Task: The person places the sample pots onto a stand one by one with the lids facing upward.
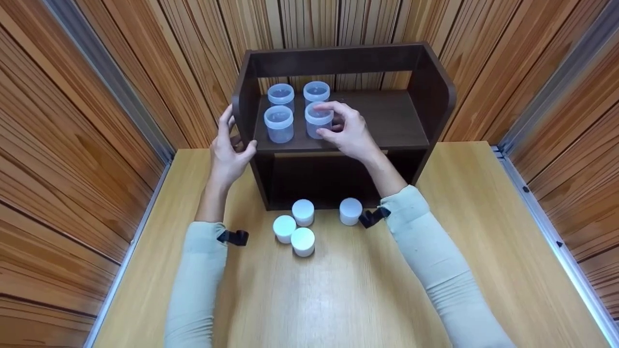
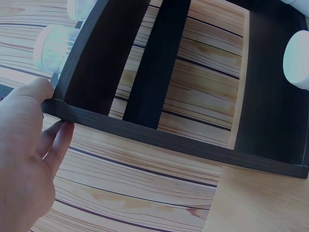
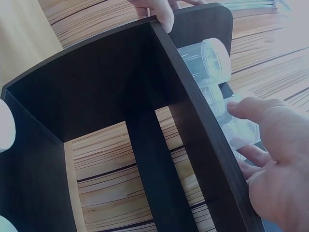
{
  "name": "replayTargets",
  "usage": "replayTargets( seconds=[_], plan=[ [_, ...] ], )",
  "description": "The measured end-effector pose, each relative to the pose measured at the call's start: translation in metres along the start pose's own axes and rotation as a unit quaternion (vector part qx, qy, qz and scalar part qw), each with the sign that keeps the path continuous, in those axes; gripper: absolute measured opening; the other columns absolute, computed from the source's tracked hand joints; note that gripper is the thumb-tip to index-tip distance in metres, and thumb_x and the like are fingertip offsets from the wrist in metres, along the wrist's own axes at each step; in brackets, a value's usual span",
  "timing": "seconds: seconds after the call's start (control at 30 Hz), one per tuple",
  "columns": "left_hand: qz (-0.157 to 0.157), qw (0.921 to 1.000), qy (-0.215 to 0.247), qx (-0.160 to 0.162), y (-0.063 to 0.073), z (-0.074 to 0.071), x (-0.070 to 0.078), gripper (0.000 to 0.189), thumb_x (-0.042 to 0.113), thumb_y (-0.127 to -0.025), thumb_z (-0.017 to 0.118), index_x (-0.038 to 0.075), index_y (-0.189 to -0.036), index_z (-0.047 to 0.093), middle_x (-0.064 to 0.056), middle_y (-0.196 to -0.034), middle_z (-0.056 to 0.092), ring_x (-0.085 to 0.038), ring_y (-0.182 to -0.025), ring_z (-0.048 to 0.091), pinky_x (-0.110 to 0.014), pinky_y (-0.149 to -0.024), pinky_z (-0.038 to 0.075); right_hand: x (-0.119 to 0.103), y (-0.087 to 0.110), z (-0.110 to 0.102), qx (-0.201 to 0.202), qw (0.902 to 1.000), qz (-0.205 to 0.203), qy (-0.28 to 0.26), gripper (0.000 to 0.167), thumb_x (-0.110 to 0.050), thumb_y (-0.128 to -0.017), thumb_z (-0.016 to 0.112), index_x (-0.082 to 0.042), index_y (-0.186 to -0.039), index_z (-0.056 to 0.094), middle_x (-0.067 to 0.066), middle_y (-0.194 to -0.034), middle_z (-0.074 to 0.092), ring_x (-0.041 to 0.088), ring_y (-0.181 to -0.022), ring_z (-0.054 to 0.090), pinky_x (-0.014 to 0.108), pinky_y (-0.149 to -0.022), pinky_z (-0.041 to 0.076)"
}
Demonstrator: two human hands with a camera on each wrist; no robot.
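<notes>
My left hand (image 1: 228,153) grips the left side of a dark brown two-tier shelf unit (image 1: 382,116), thumb at the front edge and fingers round the outside of the side panel. On the upper tier, my right hand (image 1: 349,131) holds a translucent open-topped plastic jar (image 1: 314,126) at the front, its thumb and fingers on opposite sides of it. Beside that jar stands a matching one (image 1: 279,128) at the front left. Behind them are a back-left jar (image 1: 281,94) and a back-right jar (image 1: 316,89), the latter partly hidden.
Three white lidded jars (image 1: 303,240) stand close together on the wooden table (image 1: 338,295), before the shelf. Another white jar (image 1: 350,211) stands apart on the right, near the right wrist's black camera (image 1: 372,217). Wood-panelled walls (image 1: 63,121) enclose the table.
</notes>
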State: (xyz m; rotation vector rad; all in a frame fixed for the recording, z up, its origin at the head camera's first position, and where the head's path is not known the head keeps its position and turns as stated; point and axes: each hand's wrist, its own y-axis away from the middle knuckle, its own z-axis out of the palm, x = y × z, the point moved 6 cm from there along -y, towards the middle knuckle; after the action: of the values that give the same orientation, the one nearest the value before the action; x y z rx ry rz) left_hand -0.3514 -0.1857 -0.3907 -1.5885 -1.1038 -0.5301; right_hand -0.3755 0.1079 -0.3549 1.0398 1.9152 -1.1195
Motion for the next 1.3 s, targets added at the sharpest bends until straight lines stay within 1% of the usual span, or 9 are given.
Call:
replayTargets(
  seconds=[0.3,0.53,0.73,0.93,1.1,1.3],
  plan=[
    [-0.002,1.0000,-0.002,-0.002,0.001,0.000,0.001,0.084,0.001,-0.100,0.072,0.013,-0.174,0.034,-0.023,-0.176,0.047,-0.047,-0.142,0.070,-0.058,-0.112,0.065,0.000,0.002,0.000,-0.001,1.0000,-0.003,0.004,0.051,-0.002,-0.101,0.080,-0.005,-0.150,0.066,0.020,-0.154,0.062,0.037,-0.137,0.067,0.055,-0.118,0.061],
    [-0.002,0.9999,-0.009,0.004,0.001,0.000,0.002,0.085,0.001,-0.099,0.073,0.011,-0.173,0.034,-0.025,-0.173,0.051,-0.048,-0.137,0.073,-0.060,-0.109,0.066,0.000,0.001,0.000,0.007,0.9999,-0.013,0.002,0.050,0.000,-0.098,0.081,-0.003,-0.147,0.068,0.023,-0.148,0.064,0.037,-0.130,0.070,0.054,-0.113,0.063],
    [0.002,0.9999,-0.009,0.004,0.001,0.000,0.003,0.084,0.001,-0.099,0.073,0.011,-0.173,0.034,-0.026,-0.173,0.051,-0.049,-0.139,0.072,-0.060,-0.110,0.066,0.000,0.002,-0.001,0.000,0.9999,-0.012,0.005,0.053,-0.001,-0.099,0.080,-0.004,-0.150,0.065,0.022,-0.151,0.061,0.038,-0.136,0.067,0.055,-0.117,0.062],
    [0.003,0.9999,-0.010,0.003,0.000,0.000,0.003,0.084,0.000,-0.099,0.073,0.011,-0.173,0.035,-0.025,-0.173,0.051,-0.048,-0.140,0.071,-0.059,-0.111,0.065,-0.001,0.007,-0.004,0.010,0.9999,-0.009,0.002,0.060,0.000,-0.098,0.082,-0.005,-0.154,0.061,0.023,-0.153,0.059,0.040,-0.139,0.067,0.056,-0.118,0.061],
    [-0.001,1.0000,-0.009,0.003,0.000,0.000,0.002,0.084,0.000,-0.100,0.073,0.013,-0.173,0.035,-0.024,-0.174,0.050,-0.048,-0.141,0.071,-0.059,-0.112,0.065,0.000,0.015,-0.008,0.026,0.9997,-0.002,0.001,0.063,-0.001,-0.099,0.082,-0.007,-0.157,0.058,0.021,-0.155,0.058,0.037,-0.147,0.063,0.057,-0.121,0.060],
    [-0.006,1.0000,-0.005,0.002,0.001,0.000,0.001,0.083,0.000,-0.100,0.072,0.014,-0.173,0.035,-0.023,-0.174,0.051,-0.048,-0.141,0.071,-0.058,-0.112,0.065,-0.002,0.029,-0.014,0.038,0.9992,-0.006,-0.009,0.064,0.000,-0.097,0.083,-0.005,-0.156,0.060,0.022,-0.157,0.058,0.038,-0.149,0.062,0.060,-0.120,0.060]
  ],
)
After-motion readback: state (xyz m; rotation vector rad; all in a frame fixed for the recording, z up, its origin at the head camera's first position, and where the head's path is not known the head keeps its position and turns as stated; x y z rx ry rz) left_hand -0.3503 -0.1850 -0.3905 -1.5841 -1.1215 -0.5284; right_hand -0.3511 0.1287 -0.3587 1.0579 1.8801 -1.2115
